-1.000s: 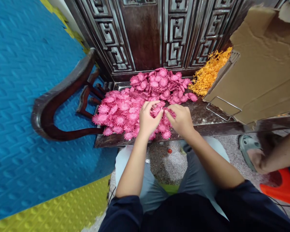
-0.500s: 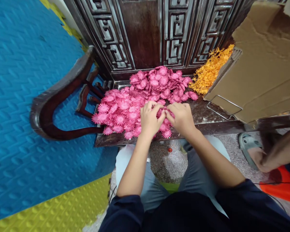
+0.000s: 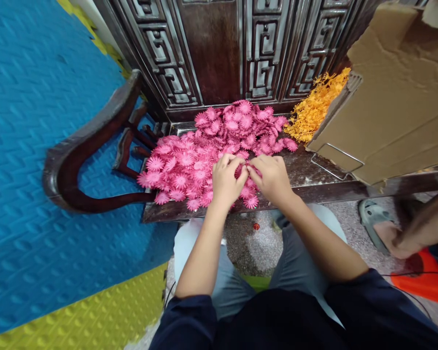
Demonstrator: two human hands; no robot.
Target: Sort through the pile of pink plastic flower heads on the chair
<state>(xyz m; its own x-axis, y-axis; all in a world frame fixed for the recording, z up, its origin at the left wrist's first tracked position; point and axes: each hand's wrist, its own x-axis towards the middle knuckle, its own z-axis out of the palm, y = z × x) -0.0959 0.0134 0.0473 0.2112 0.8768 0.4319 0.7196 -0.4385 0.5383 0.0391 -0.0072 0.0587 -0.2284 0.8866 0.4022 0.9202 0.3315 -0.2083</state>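
- Spreading along the dark bench (image 3: pixel 301 167), pink flowers (image 3: pixel 180 170) lie in a broad, layered heap.
- Left hand (image 3: pixel 227 177) and right hand (image 3: pixel 273 177) side by side over it, thumbs nearly meeting (fingers curled inward; whether they pinch a flower, I cannot tell).

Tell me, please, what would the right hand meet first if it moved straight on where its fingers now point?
The right hand would most likely meet the left hand first; they look very close, though depth is unclear. Pink flowers lie beyond.
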